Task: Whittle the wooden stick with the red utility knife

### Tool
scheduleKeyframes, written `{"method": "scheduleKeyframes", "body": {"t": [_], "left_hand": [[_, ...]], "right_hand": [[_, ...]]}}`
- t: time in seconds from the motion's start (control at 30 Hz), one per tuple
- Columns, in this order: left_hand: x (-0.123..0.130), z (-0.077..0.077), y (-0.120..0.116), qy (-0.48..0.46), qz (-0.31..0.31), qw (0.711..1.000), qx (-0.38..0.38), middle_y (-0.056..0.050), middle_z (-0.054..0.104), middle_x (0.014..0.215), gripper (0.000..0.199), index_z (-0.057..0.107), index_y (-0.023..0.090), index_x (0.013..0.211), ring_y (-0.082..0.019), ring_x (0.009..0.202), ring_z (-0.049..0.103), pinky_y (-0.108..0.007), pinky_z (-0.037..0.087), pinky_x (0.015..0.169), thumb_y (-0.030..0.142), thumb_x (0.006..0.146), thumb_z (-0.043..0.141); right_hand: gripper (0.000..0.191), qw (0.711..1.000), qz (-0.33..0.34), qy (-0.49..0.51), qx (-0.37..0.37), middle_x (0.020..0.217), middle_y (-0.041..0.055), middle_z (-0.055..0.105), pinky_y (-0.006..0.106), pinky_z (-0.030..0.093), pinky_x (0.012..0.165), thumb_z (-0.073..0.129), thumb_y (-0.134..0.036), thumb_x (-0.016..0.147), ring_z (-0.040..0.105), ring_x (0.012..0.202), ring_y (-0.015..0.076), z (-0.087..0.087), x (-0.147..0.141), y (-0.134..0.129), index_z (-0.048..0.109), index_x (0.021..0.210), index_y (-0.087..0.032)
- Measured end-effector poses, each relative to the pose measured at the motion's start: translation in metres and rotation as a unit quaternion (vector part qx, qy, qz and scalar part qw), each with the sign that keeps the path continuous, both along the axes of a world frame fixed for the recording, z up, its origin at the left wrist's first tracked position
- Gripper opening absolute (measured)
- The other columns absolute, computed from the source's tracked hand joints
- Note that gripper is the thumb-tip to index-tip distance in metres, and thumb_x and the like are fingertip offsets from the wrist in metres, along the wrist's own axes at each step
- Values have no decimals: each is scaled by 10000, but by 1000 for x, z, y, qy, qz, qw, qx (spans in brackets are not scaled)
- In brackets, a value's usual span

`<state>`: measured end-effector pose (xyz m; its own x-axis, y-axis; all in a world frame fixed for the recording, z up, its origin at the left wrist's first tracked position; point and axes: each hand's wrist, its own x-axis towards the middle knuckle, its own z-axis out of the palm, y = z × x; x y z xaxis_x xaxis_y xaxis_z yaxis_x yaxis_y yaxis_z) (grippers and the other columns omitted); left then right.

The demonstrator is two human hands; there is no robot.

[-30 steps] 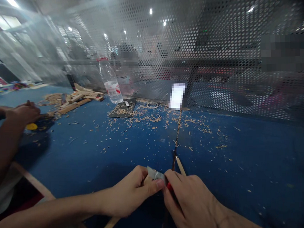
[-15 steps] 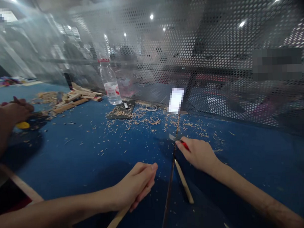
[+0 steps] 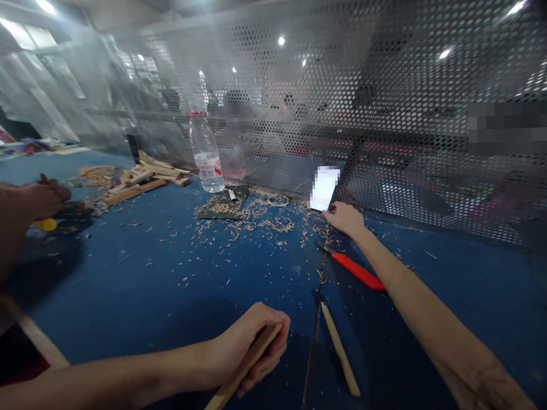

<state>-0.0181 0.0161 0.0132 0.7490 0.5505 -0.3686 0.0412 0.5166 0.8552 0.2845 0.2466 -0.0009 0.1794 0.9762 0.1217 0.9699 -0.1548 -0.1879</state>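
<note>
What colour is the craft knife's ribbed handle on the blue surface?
Bright red; the ribbed plastic handle shows best in the head view.

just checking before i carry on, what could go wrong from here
The red-handled knife lies right beside the right forearm, so a careless move of the right hand could catch it. The phone also sits close to scattered wood shavings, which might get onto it.
</note>
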Motion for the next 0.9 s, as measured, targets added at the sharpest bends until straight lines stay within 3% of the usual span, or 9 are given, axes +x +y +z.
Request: {"method": "scheduleKeyframes", "body": {"t": [0.2,0.43,0.57,0.7,0.8,0.9], "left_hand": [[4,5,-3,68,-6,997,34,76,413,383,476,497,242,604,-97,290,316,-199,296,279,678,793,529],[7,10,-4,103,10,994,22,106,386,379,488,525,252,703,-90,297,271,-193,242,279,734,723,598],[7,7,-4,89,16,996,25,108,387,381,364,489,253,679,-77,297,250,-181,223,275,586,719,631],[8,3,-3,58,29,998,14,117,393,395,227,459,250,657,-63,303,248,-169,210,278,388,621,635],[10,5,-3,51,25,998,13,116,402,403,192,479,245,648,-61,312,254,-169,222,271,341,580,632],[10,8,-4,44,23,999,18,112,410,406,194,475,248,647,-63,318,259,-170,229,269,342,576,629]], "right_hand": [[358,1000,-3,-26,12,1352,101,661,508,606,940,718,-419,1040,686,1121,284,-5,-4,-5,656,1325,-211],[307,998,18,-37,41,1313,88,667,479,590,952,535,-399,1138,691,1136,276,17,-13,-36,667,1311,-183],[311,996,49,-54,53,1259,81,684,465,601,918,510,-405,1147,701,1097,264,27,-22,-73,670,1295,-183],[294,991,97,-89,22,996,37,707,401,600,781,582,-459,1109,707,840,214,22,-34,-128,679,1117,-182],[204,985,112,-132,14,1115,108,673,353,538,704,594,-392,1081,707,984,279,10,-38,-165,650,1066,-197],[123,983,105,-152,9,1148,107,644,328,487,632,616,-348,1050,697,1011,286,0,-35,-184,624,1078,-229]]}}
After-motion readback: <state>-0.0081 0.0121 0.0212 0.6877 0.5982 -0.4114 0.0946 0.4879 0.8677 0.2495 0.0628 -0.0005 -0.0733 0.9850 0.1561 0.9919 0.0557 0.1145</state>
